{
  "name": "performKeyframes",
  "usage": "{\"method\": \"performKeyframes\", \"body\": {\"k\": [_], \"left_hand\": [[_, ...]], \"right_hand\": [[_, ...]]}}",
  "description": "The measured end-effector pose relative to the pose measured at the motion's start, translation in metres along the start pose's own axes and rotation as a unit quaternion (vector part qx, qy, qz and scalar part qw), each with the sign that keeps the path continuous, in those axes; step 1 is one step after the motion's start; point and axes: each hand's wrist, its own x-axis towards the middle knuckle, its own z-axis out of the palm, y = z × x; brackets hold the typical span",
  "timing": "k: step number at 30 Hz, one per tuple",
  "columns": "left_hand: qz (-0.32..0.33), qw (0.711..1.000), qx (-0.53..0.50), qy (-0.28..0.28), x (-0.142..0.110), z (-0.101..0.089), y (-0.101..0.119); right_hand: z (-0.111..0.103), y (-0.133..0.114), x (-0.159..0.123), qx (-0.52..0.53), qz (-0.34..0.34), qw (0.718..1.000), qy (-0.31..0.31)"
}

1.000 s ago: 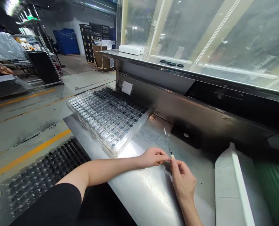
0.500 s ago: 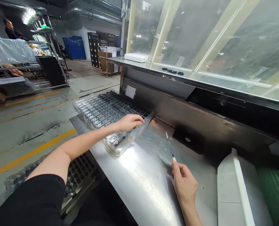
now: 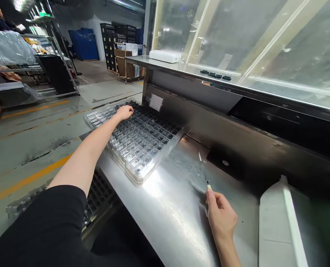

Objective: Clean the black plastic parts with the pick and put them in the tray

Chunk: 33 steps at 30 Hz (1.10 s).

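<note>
Left hand (image 3: 125, 112) has moved from the tray's right edge to its far end — fingers curled over the cells, though I cannot tell if they grip anything. Right hand (image 3: 222, 214) pinches a tool (image 3: 207, 182), thin tip bare. The tray (image 3: 139, 178) lies on the worktop (image 3: 159, 207), seemingly jutting past its end: heavy pressure there might tip it. A careless return could meet the tip — and cut.
</note>
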Motion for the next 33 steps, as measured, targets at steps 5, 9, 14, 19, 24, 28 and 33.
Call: {"method": "performKeyframes", "body": {"k": [5,9,14,19,24,28,33], "left_hand": [[-0.005,1.000,0.006,0.010,0.004,0.001,-0.006],[0.006,0.999,-0.002,0.045,-0.009,-0.005,-0.002],[0.065,0.997,-0.006,0.029,-0.038,-0.012,0.011],[0.120,0.992,0.025,0.004,-0.060,-0.017,0.022],[0.102,0.989,0.108,-0.001,-0.056,-0.017,0.013],[0.068,0.982,0.178,-0.014,-0.045,-0.007,-0.002],[0.061,0.969,0.234,-0.052,-0.031,0.007,-0.014]], "right_hand": [[-0.001,-0.001,-0.001,0.003,-0.010,1.000,-0.005],[-0.001,-0.002,0.001,0.002,-0.027,1.000,-0.006],[0.001,-0.004,0.001,0.009,-0.028,0.999,-0.016],[0.002,-0.004,0.000,0.008,-0.048,0.999,-0.012],[0.003,-0.003,0.000,0.007,-0.043,0.999,-0.006],[0.004,-0.001,0.002,0.008,-0.040,0.999,-0.011],[0.005,0.005,0.004,0.006,-0.044,0.999,-0.021]]}}
